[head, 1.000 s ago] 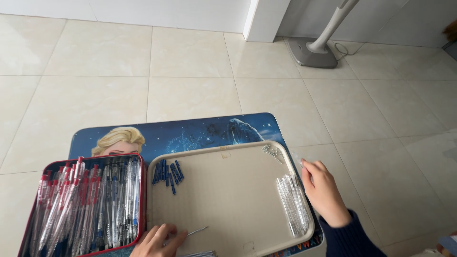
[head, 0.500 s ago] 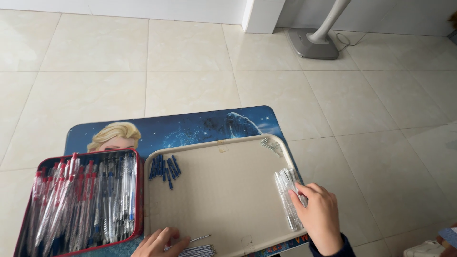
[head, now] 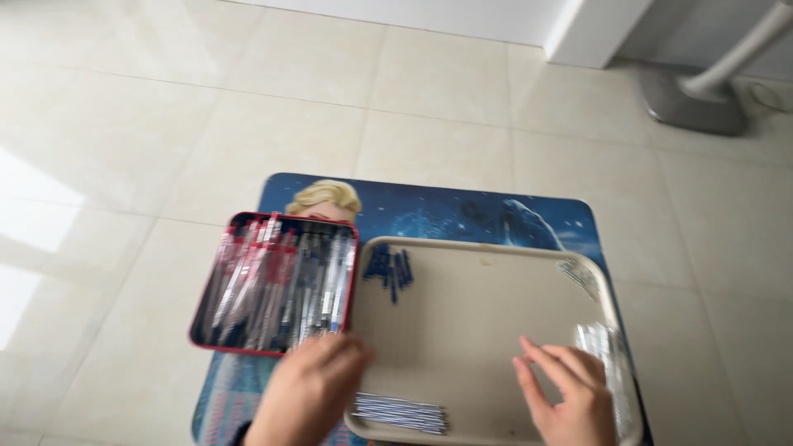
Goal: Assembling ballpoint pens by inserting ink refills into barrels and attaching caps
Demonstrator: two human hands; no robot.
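A low blue table (head: 462, 211) with a cartoon picture is standing on a pale tiled floor (head: 165, 124); a grey fan base (head: 694, 103) is sitting far right by the wall. A beige tray (head: 479, 322) is lying on the table, a red tin of pens (head: 277, 285) touching its left edge. The left hand (head: 310, 392) is resting at the tray's near-left corner, just beside a row of refills (head: 401, 411); I cannot tell its grip. The right hand (head: 570, 392) is lying open, fingers spread, beside clear pen tubes (head: 607, 363) at the right rim. Blue caps (head: 388, 268) are lying far left.
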